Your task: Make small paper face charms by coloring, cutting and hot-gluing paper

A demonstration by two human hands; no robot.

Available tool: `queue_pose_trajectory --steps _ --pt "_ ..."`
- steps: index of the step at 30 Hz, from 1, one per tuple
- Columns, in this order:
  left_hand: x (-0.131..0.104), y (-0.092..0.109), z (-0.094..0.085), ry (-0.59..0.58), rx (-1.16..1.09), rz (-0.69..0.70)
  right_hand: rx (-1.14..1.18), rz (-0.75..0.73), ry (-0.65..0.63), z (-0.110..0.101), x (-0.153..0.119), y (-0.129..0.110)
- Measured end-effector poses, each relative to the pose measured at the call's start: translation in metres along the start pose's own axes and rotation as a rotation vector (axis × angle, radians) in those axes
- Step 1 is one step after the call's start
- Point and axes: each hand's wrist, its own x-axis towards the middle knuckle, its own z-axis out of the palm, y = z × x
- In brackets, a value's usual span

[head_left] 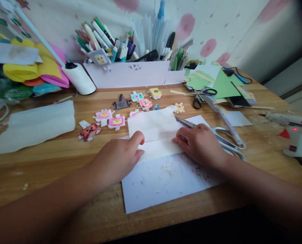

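A folded sheet of white paper (153,124) lies over a stained white board (161,183) on the wooden table. At its left edge my left hand (123,156) is bent round the paper, thumb and forefinger on its fold. My right hand (200,145) pinches the right end of the same paper, fingers closed. Large silver scissors (223,137) rest partly beneath my right hand, their blades pointing up and left. Small coloured paper figures, among them a pink one (116,121) and a red one (89,131), lie beyond and left of the paper.
A white pen box (130,74) stands at the back. Black scissors (204,93) and green paper scraps (224,83) lie at the back right. A hot glue gun (297,132) with its cord is at the far right; a white paper strip (36,125) lies left.
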Motion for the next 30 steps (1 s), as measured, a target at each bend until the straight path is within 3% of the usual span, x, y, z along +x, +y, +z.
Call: queue_pose_trajectory --steps 8,11,14,17,20,23,30 --pt "0.002 0.000 0.001 -0.035 -0.010 0.046 -0.022 0.009 0.032 -0.001 0.002 0.002" --pt "0.002 -0.001 0.001 -0.030 -0.036 0.048 0.015 -0.017 0.248 -0.008 -0.004 0.001" --pt "0.003 -0.001 0.001 -0.028 -0.062 0.051 0.087 -0.153 0.428 -0.014 -0.015 -0.007" --pt "0.004 -0.001 -0.001 -0.026 -0.084 0.044 0.123 -0.319 0.334 -0.011 -0.024 -0.017" --pt "0.004 -0.001 -0.003 -0.029 -0.075 0.021 0.110 -0.305 0.212 -0.003 -0.027 -0.022" --pt "0.003 -0.001 -0.002 -0.035 -0.072 0.015 0.135 -0.291 0.169 0.000 -0.027 -0.022" --pt "0.003 -0.003 -0.003 -0.017 -0.137 0.038 0.194 -0.479 0.017 -0.002 -0.036 -0.037"
